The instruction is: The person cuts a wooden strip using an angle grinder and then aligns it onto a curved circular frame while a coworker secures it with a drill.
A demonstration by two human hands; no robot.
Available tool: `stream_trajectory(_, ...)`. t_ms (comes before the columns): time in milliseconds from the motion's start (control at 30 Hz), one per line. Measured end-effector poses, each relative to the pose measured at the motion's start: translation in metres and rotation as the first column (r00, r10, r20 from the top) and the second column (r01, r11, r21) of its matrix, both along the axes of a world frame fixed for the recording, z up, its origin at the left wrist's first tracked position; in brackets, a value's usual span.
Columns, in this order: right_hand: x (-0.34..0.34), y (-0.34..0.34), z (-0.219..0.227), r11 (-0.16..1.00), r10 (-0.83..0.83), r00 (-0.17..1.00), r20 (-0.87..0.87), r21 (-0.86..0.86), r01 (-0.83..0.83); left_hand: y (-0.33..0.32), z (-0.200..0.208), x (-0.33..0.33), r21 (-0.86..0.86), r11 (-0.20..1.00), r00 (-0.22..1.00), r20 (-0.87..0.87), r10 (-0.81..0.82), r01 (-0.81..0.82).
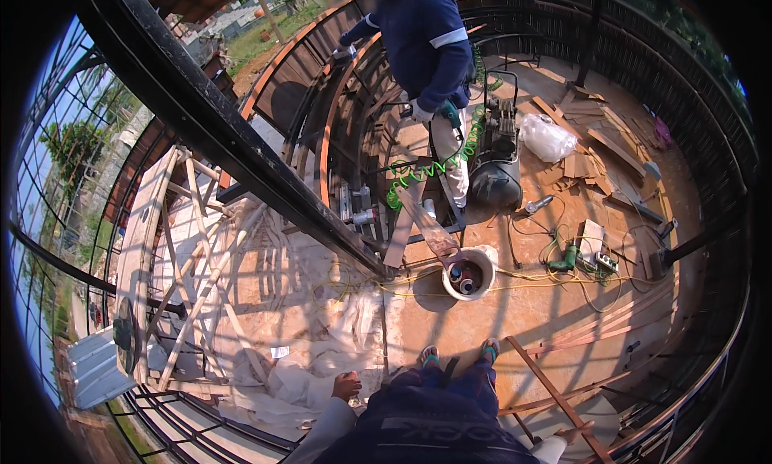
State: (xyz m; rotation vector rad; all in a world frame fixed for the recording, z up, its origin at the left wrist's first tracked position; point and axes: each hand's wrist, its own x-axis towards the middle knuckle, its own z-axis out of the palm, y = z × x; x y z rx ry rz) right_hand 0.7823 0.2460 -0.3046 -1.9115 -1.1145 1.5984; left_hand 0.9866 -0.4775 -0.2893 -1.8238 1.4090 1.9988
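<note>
My left hand [347,386] hangs in front of my body with its fingers curled in; nothing shows in it. Low at the right, my right hand [574,433] is closed round a long, narrow brown wood strip [544,380]. The strip slants from beside my right foot down toward the lower edge. Part of that hand's grip is hidden by the strip. Below the left hand, crumpled pale sheeting [310,375] covers the floor.
A white bucket [487,287] holding cans stands ahead, with a yellow cord [523,285] across the floor. Beyond are a co-worker [422,46] holding a green power tool [450,114], and an air compressor [497,178]. A black steel post [241,154] and wooden trestle [193,263] stand left.
</note>
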Motion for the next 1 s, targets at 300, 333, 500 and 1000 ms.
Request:
stream_trajectory(300, -0.016, 0.085, -0.009, 0.984, -0.092, 0.959, 0.269, 0.173, 0.046, 0.032, -0.004, -0.128, -0.026, 0.98, 0.978, -0.075, -0.197, 0.196)
stream_trajectory(333, -0.012, 0.104, -0.019, 0.991, -0.097, 0.928, 0.361, 0.117, 0.058, 0.052, 0.006, -0.163, -0.138, 0.96, 0.97, 0.033, -0.241, 0.243)
stream_trajectory(500, -0.013, 0.185, -0.048, 0.989, 0.112, 0.978, -0.177, -0.074, -0.127, 0.079, 0.011, -0.218, -0.054, 0.933, 0.926, -0.117, -0.36, 0.356)
stream_trajectory(1000, -0.221, -0.046, 0.12, 0.642, 0.763, 0.332, -0.555, 0.586, -0.495, 0.1, 0.03, -0.239, -0.232, 0.908, 0.924, -0.076, -0.374, 0.348)
